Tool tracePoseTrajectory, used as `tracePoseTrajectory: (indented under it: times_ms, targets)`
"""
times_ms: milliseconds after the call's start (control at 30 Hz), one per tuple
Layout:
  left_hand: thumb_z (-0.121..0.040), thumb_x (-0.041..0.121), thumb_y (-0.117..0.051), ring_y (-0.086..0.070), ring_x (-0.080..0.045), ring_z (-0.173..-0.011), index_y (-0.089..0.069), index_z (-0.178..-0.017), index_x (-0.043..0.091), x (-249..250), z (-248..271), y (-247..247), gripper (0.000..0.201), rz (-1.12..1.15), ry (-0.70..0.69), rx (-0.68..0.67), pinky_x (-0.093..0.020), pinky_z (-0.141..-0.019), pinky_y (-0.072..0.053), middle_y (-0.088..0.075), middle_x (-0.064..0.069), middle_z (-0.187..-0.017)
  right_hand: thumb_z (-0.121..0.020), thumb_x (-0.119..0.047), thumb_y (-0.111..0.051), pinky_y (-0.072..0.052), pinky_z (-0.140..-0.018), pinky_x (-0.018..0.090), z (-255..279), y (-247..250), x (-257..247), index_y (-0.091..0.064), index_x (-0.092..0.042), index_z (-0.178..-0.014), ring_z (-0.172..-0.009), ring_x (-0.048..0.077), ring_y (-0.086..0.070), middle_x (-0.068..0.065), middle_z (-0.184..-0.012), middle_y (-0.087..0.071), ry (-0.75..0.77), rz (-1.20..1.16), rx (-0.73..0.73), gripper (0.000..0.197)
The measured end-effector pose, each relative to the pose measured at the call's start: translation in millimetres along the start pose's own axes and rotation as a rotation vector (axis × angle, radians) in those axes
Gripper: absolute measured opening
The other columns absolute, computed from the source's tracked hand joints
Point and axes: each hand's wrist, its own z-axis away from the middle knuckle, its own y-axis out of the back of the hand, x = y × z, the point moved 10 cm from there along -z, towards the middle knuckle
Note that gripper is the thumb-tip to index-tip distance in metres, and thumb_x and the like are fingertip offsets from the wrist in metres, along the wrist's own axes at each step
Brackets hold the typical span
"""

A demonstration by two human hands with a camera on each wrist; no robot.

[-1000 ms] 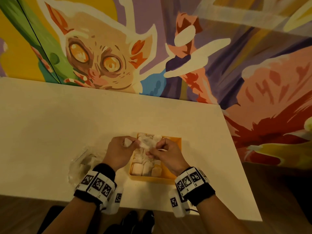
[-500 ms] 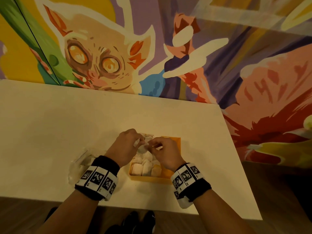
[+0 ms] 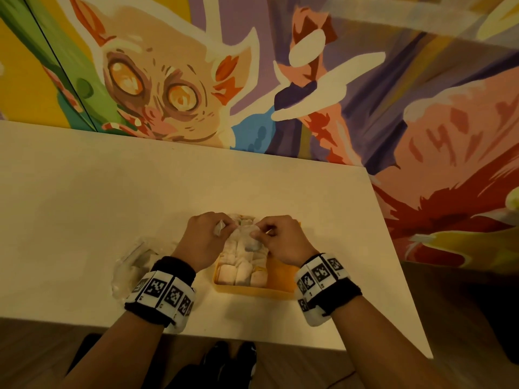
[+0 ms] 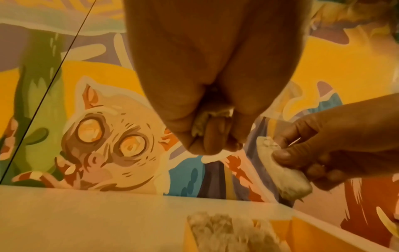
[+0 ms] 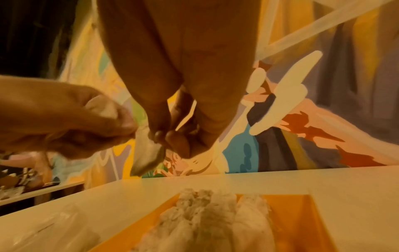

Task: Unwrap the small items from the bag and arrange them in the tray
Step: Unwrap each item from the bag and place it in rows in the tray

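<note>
Two hands (image 3: 206, 237) (image 3: 283, 238) pinching wrapped item (image 3: 247, 234), above tray (image 3: 280, 276)

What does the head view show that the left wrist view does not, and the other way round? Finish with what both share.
Only the head view shows both wristbands, the crumpled clear bag on the table left of the tray, and the near rows of pale items in the tray.

Only the left wrist view shows, from below, the left hand with its fingers curled round a scrap of wrapper.

Both show the yellow tray, the white table, the mural, and the right hand pinching a small pale item.
</note>
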Motion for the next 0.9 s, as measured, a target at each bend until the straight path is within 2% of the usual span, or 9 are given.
tracePoseTrajectory:
  times_ms: [67, 167, 333, 433, 500, 633, 767, 833, 900]
  targets:
    - [-0.094, 0.021, -0.062, -0.056, -0.012, -0.077, -0.073, -0.087, 0.011, -21, 3, -8, 0.016, -0.035, 0.100, -0.043, -0.009, -0.063, -0.034, -0.069, 0.002, -0.085, -0.087, -0.021, -0.071, -0.046, -0.069, 0.020, -7, 12, 12, -0.074, -0.013, -0.088, -0.077, 0.008, -0.062, -0.005, -0.083, -0.069, -0.056, 0.070, 0.013, 0.008]
    - [-0.096, 0.025, -0.057, -0.062, -0.024, -0.092, -0.071, -0.090, 0.010, -58, 12, -29, 0.022, -0.133, 0.256, -0.160, -0.023, -0.076, -0.037, -0.071, -0.005, -0.095, -0.087, -0.014, -0.067, -0.044, -0.070, 0.022, -16, 26, 35, -0.073, -0.014, -0.091, -0.087, 0.020, -0.064, 0.004, -0.088, -0.070, -0.154, 0.244, 0.016, 0.008]
    - [-0.095, 0.036, -0.055, -0.057, -0.028, -0.104, -0.065, -0.094, 0.008, -99, 31, -57, 0.029, -0.280, 0.385, -0.282, -0.030, -0.082, -0.040, -0.064, -0.010, -0.106, -0.093, -0.012, -0.055, -0.046, -0.069, 0.028, -24, 14, 73, -0.062, -0.009, -0.097, -0.095, 0.027, -0.061, 0.013, -0.101, -0.060, -0.378, 0.575, -0.147, 0.009]
    - [-0.098, 0.035, -0.050, -0.054, -0.029, -0.108, -0.063, -0.100, 0.006, -103, 34, -64, 0.032, -0.340, 0.394, -0.312, -0.031, -0.083, -0.040, -0.061, -0.013, -0.113, -0.099, -0.011, -0.048, -0.047, -0.087, 0.032, -26, 1, 85, -0.055, -0.005, -0.119, -0.117, 0.030, -0.056, 0.016, -0.127, -0.056, -0.442, 0.664, -0.205, 0.022]
    - [-0.100, 0.034, -0.048, -0.053, -0.029, -0.112, -0.063, -0.106, 0.005, -102, 34, -66, 0.033, -0.364, 0.388, -0.311, -0.032, -0.087, -0.041, -0.059, -0.013, -0.117, -0.099, -0.010, -0.046, -0.047, -0.087, 0.031, -28, -11, 97, -0.053, 0.000, -0.126, -0.114, 0.030, -0.059, 0.016, -0.128, -0.057, -0.476, 0.679, -0.232, 0.029]
    - [-0.101, 0.035, -0.044, -0.054, -0.027, -0.112, -0.063, -0.110, 0.009, -102, 32, -71, 0.034, -0.420, 0.360, -0.331, -0.031, -0.089, -0.041, -0.059, -0.011, -0.120, -0.096, -0.011, -0.047, -0.052, -0.087, 0.035, -31, -24, 112, -0.048, -0.004, -0.133, -0.101, 0.027, -0.062, 0.011, -0.120, -0.058, -0.508, 0.698, -0.203, 0.037]
    - [-0.101, 0.035, -0.042, -0.056, -0.025, -0.107, -0.065, -0.107, 0.011, -105, 30, -77, 0.034, -0.446, 0.317, -0.348, -0.030, -0.087, -0.041, -0.061, -0.009, -0.116, -0.097, -0.012, -0.049, -0.045, -0.103, 0.039, -33, -31, 112, -0.033, -0.013, -0.148, -0.127, 0.028, -0.051, 0.010, -0.148, -0.043, -0.472, 0.697, -0.217, 0.054]
    - [-0.101, 0.035, -0.043, -0.056, -0.025, -0.107, -0.065, -0.107, 0.011, -110, 29, -79, 0.034, -0.429, 0.316, -0.341, -0.031, -0.085, -0.041, -0.061, -0.009, -0.116, -0.096, -0.014, -0.050, -0.045, -0.104, 0.041, -34, -29, 109, -0.033, -0.016, -0.149, -0.131, 0.028, -0.048, 0.008, -0.152, -0.038, -0.468, 0.666, -0.188, 0.056]
    - [-0.100, 0.036, -0.044, -0.055, -0.026, -0.106, -0.065, -0.107, 0.011, -115, 29, -81, 0.033, -0.409, 0.325, -0.333, -0.031, -0.083, -0.040, -0.061, -0.010, -0.115, -0.098, -0.015, -0.050, -0.041, -0.107, 0.037, -31, -20, 100, -0.039, -0.010, -0.144, -0.133, 0.028, -0.045, 0.010, -0.150, -0.040, -0.481, 0.691, -0.155, 0.048]
